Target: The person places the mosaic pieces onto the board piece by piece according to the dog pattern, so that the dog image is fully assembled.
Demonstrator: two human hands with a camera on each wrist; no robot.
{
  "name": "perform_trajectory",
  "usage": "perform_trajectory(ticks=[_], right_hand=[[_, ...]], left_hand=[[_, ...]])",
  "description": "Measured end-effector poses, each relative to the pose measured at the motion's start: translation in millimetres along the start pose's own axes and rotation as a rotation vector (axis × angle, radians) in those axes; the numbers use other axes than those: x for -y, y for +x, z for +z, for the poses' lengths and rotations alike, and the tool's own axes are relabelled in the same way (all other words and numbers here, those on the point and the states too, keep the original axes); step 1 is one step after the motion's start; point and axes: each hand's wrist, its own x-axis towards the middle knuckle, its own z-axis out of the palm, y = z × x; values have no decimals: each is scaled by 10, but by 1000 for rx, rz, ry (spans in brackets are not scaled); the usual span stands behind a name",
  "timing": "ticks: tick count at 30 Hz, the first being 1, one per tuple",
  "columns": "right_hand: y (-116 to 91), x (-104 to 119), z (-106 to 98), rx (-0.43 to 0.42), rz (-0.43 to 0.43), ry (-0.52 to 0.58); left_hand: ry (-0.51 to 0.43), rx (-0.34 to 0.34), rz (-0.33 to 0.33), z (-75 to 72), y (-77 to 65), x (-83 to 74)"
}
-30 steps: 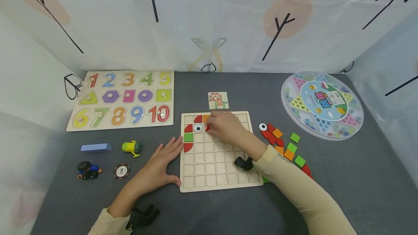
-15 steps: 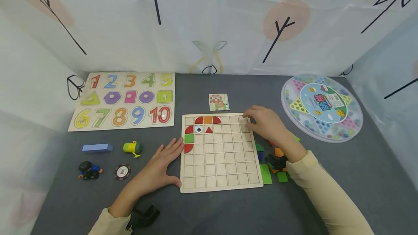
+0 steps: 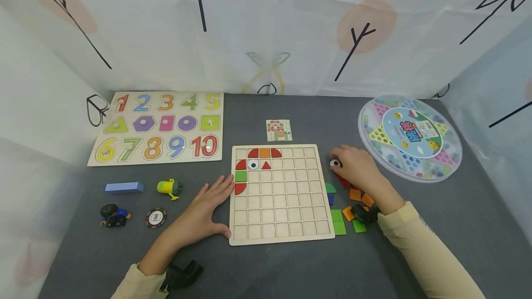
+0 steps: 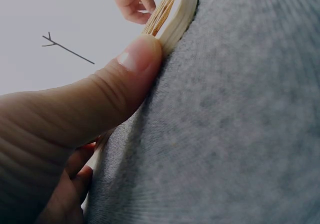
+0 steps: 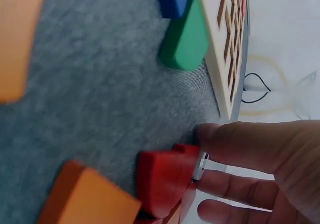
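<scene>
My left hand (image 3: pixel 206 206) rests against the left edge of a wooden grid board (image 3: pixel 287 206), thumb and straight fingers touching its rim. Upper-left cells of the board hold several red pieces, an orange square (image 3: pixel 264 152), a green square (image 3: pixel 240 176) and a white eye disc (image 3: pixel 253 164). To the right of the board, my right hand (image 3: pixel 358 170) pinches another white eye disc (image 3: pixel 335 163) between thumb and finger. In the right wrist view, that disc (image 5: pixel 200 166) is seen edge-on beside red pieces (image 5: pixel 167 176). My hand hides part of the loose pile.
A small pattern card (image 3: pixel 279 130) lies behind the board. Number puzzle (image 3: pixel 189 126), blue block (image 3: pixel 124 188), yellow-green toy (image 3: pixel 169 188), poker chip (image 3: pixel 155 218) and toy figure (image 3: pixel 114 216) are at left. A round case (image 3: pixel 411 151) and loose orange squares (image 3: pixel 355 194) lie at right.
My right hand has left a red triangle in a cell and moved right, off the board, to the eye disc by the pile. My left hand stays on the board's edge.
</scene>
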Motion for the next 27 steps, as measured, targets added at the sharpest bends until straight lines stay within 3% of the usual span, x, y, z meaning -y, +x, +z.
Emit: perform_trajectory(ticks=[6,13,19,27], right_hand=[[108,308,-48,-73,-150,74],[386,782,36,-50,-335,117],[509,946,118,-25,-367,92],[519,1030,110,-11,-367,66]], left_hand=[[4,2,-13,-19,-8,-17],[7,-3,-5,-8,-6,-25],[8,0,-13,-5,-1,-53],[14,-6,-26,-13,-1,-55]])
